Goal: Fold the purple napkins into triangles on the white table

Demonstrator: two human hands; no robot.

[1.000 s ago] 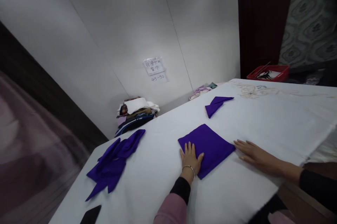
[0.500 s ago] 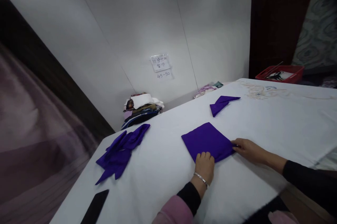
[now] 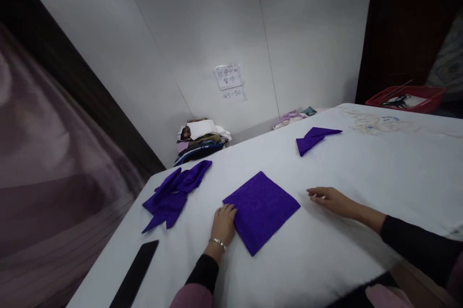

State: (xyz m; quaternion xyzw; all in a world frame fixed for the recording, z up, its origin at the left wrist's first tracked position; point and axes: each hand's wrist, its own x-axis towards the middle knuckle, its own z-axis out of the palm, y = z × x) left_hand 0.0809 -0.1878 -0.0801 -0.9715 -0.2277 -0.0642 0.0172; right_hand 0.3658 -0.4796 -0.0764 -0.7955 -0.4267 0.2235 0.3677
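A purple cloth napkin point(image 3: 265, 211), folded into a square, lies flat with one corner pointing at me. My left hand point(image 3: 223, 225), wearing a silver bracelet, has its bent fingers closed on the napkin's left edge; the thumb is hidden. Just past the right corner, apart from the cloth, my right hand point(image 3: 331, 199) hovers with fingers loosely stretched and nothing in them. Farther back lies a purple napkin folded into a narrow winged shape point(image 3: 316, 139). To the left, several such folded purple pieces point(image 3: 173, 197) form a loose heap.
White cloth covers the table point(image 3: 379, 178). A long black flat object point(image 3: 135, 274) lies near its left edge. Behind stand a stack of folded fabrics point(image 3: 202, 139) and a smaller fabric pile point(image 3: 292, 117). A red basket point(image 3: 430, 100) holds scissors at the back right.
The napkin has turned and shifted left, now lying as a full flat square. My left hand moved left with its edge. My right hand let go of the right corner. The view shifted slightly.
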